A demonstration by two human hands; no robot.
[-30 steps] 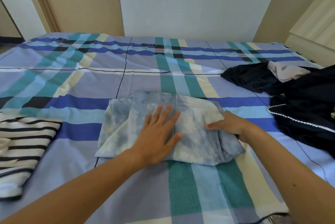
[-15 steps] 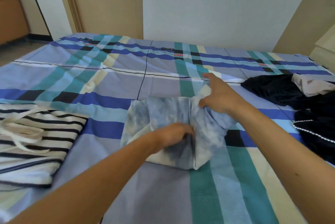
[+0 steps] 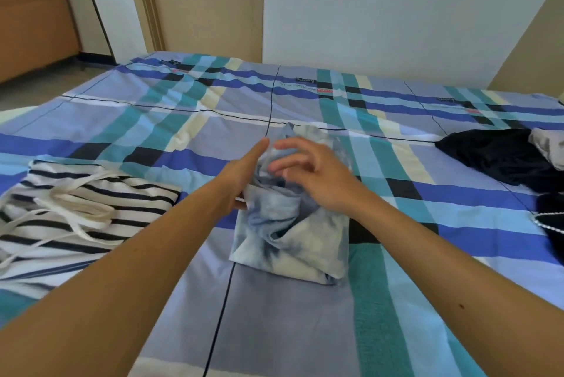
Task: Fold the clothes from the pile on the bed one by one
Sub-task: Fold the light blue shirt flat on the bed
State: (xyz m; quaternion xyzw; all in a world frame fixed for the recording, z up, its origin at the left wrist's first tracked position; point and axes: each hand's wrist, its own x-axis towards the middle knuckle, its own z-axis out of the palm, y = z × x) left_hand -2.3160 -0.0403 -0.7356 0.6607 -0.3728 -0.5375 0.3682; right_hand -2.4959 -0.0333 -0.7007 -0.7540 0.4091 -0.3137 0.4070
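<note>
Tie-dye garment [image 3: 290, 233]: half folded, laid on the bed [image 3: 274, 331] so creases can be pressed flat; upper part raised, apparently for a further fold. Left hand [image 3: 244, 172]: fingers straight, braced against its left edge. Right hand [image 3: 314, 178]: loosely curled over the cloth, blurred; grasp cannot be told.

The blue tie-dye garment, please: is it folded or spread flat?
Folded, partly: the tie-dye garment is a narrow layered bundle, far end raised between left hand and right hand.
</note>
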